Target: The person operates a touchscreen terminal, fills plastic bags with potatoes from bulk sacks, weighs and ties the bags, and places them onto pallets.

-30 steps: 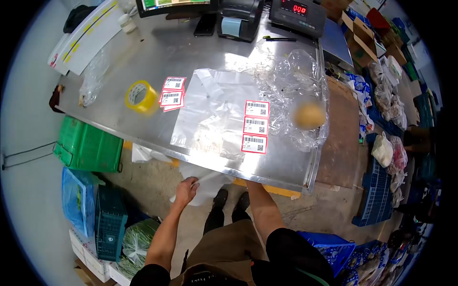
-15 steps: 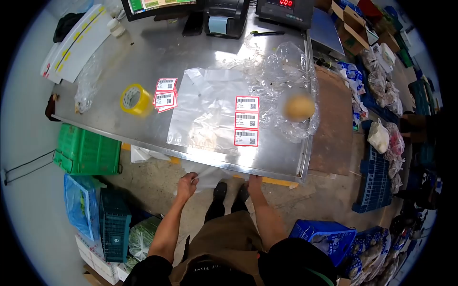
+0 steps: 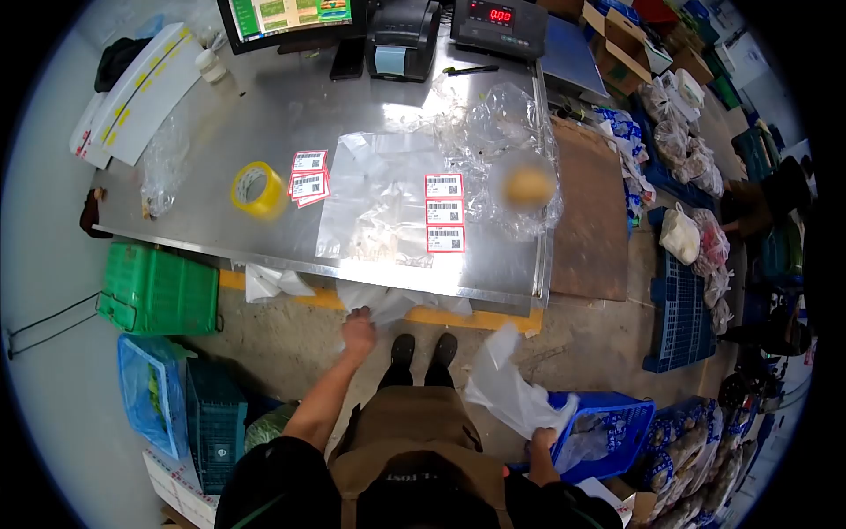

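My right hand (image 3: 544, 438) is closed on a translucent plastic bag (image 3: 511, 386), which trails up and left from it beside the blue crate (image 3: 617, 445). Below the table's front edge, my left hand (image 3: 359, 333) has its fingers curled at the end of clear plastic sheeting (image 3: 388, 304). On the metal table (image 3: 282, 110) lies a flat clear bag (image 3: 366, 198). A column of three red-edged labels (image 3: 444, 212) lies along its right side. More labels (image 3: 308, 185) overlap to its left, beside a roll of yellow tape (image 3: 256, 189).
A blurred round brownish thing (image 3: 528, 186) sits on crumpled clear plastic (image 3: 507, 119). Along the back stand a screen (image 3: 291, 22), a label printer (image 3: 401, 40) and a scale (image 3: 499, 26). A green crate (image 3: 159, 289) is at left; bagged goods (image 3: 687, 450) are at right.
My right hand has moved from the table's front edge down and right to the blue crate, with a plastic bag now in it. My left hand has shifted slightly right and up.
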Demonstrator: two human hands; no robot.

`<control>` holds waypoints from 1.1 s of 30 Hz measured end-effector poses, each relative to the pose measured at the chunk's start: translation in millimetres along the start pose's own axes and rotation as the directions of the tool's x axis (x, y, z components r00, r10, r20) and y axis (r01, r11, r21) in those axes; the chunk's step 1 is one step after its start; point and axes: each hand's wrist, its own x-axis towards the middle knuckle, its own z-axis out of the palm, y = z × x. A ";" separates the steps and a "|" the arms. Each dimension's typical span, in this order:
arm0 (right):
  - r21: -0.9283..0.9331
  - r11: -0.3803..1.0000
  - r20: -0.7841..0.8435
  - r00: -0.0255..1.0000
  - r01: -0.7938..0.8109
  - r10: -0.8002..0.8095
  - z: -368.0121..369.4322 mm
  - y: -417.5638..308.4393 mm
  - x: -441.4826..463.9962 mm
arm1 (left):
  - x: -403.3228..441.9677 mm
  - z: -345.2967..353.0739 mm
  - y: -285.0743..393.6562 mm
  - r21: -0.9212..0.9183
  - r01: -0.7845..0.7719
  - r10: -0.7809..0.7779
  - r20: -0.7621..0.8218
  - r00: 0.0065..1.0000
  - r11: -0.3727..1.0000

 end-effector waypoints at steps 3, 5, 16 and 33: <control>-0.081 0.864 -0.210 0.839 0.497 -0.502 -37.0 28.1 3.7 | -20.5 2.9 71.3 0.077 -0.152 0.151 0.015 0.988 0.985; -0.010 0.747 -0.309 0.709 0.665 -0.635 -69.8 0.0 -28.7 | -29.0 3.7 128.2 -0.182 -0.248 0.295 0.315 0.902 0.952; 0.259 0.474 -0.471 0.539 0.841 -0.698 -212.0 -57.9 -203.3 | -44.0 -34.9 293.3 -0.721 -0.062 0.706 0.690 -0.162 0.691; 0.340 0.430 -0.509 0.548 0.836 -0.663 -234.2 -109.1 -211.4 | -37.8 -50.3 269.8 -0.845 -0.077 0.782 0.451 0.430 0.529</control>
